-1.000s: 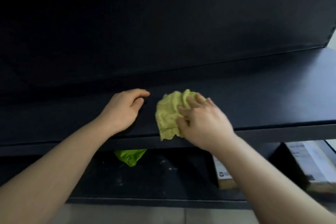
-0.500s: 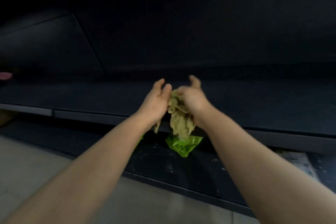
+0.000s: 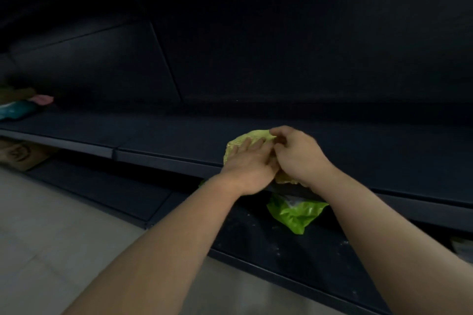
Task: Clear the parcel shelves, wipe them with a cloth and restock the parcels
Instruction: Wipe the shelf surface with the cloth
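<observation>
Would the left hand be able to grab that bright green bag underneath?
Probably yes: the green bag lies just below the left hand, uncovered at the lower shelf's open front.

We had the cloth (image 3: 244,141) lying on the front part of the shelf (image 3: 384,153), close to its edge. Our left hand (image 3: 249,167) lay flat on top of it, and our right hand (image 3: 299,155), touching the left one just to its right, pinched the cloth's far edge. Directly below, a bag (image 3: 297,215) lay on the lower shelf (image 3: 320,256), partly tucked under the shelf above. Far to the left, a few parcels (image 3: 18,107) sat on the same shelf as the cloth, with a box (image 3: 20,155) beneath them under that shelf, and the floor (image 3: 51,225) lay before the shelves.
</observation>
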